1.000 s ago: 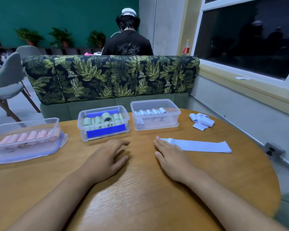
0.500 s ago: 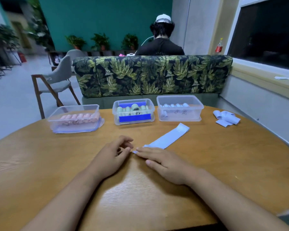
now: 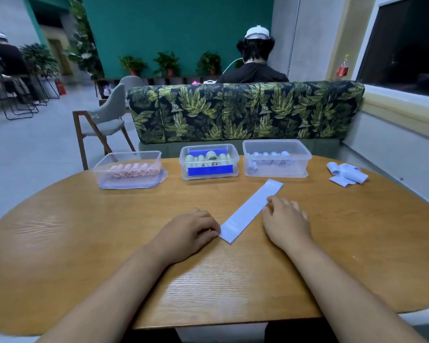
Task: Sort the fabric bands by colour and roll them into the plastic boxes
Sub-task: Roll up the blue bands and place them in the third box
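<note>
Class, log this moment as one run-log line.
left hand pinches blue band near corner | right hand touches its side edge | band unrolled

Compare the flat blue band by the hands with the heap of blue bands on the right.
The flat band lies stretched out straight; the heap is crumpled and partly curled. The left hand holds the flat band's near end and the right hand touches its side; the heap lies untouched. Both are light blue.
</note>
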{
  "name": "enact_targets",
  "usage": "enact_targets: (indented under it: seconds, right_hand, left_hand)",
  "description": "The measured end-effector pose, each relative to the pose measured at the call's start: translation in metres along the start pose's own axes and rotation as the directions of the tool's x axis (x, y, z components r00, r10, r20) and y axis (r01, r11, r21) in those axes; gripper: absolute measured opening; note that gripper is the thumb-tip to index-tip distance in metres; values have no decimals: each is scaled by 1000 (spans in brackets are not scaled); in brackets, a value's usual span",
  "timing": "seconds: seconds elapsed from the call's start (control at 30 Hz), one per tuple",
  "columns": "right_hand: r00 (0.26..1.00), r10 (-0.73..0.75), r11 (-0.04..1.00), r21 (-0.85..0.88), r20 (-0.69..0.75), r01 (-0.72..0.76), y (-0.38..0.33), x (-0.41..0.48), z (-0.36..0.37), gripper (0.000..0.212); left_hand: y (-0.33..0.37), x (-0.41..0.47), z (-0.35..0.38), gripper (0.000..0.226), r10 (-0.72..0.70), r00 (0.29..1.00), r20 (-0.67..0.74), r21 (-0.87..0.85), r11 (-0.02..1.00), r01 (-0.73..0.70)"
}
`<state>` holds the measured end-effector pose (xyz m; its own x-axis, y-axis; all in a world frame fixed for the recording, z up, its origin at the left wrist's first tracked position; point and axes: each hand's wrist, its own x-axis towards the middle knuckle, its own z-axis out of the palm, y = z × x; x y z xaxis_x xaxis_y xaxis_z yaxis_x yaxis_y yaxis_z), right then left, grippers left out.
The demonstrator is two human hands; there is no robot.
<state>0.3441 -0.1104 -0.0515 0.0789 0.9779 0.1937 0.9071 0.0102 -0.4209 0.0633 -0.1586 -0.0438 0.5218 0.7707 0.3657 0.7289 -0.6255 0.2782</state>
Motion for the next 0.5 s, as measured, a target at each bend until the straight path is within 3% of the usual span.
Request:
enact_targets:
  seconds: [0.13,0.3,0.5]
  right_hand:
    - [975,-158,987,47,154,153,-5,3,-1,51]
    - [892,-342,939,85,295,332,-9,-3,-5,56]
    - [916,-367,929,104,161,354,-3,-3,0,52]
  left_hand:
    - [19,1,1,10,21,1000,5,-74,997,-20]
    - [46,-14,6,9,57,998,17,-195,979,-53]
    - [49,-18,1,9,-14,1000,-23,-233,973,8]
